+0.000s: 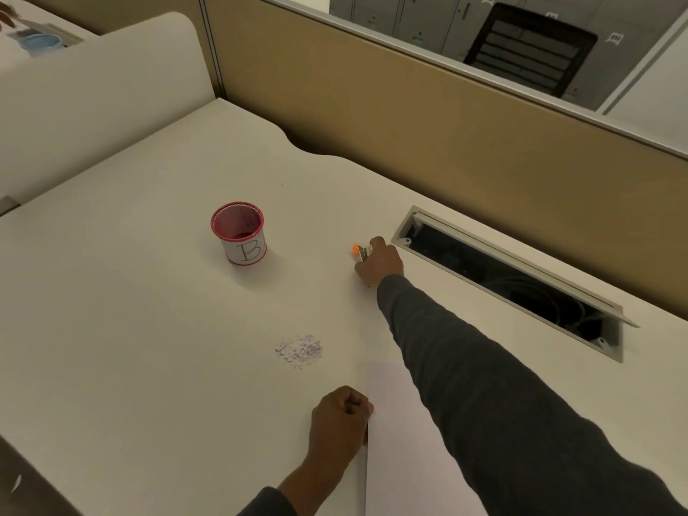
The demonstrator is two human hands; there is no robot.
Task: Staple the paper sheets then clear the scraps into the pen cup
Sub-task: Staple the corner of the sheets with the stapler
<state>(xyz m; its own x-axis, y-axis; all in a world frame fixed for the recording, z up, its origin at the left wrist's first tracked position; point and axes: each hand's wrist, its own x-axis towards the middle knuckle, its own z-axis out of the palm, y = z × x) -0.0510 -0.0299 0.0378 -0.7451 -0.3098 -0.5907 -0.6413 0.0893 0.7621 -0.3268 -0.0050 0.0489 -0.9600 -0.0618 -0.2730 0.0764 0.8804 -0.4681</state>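
desk [130,310] | paper sheets [402,441] at near edge, pinched at left margin by clenched left hand [340,422] | pen cup [240,232] far left | scraps [299,350] between | right hand [379,264] grasping stapler [360,251], well beyond sheets

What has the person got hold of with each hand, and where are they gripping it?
The right hand closes around a small stapler, covering most of its body; only its orange-tipped end shows. The left hand pinches the left edge of the paper sheets.
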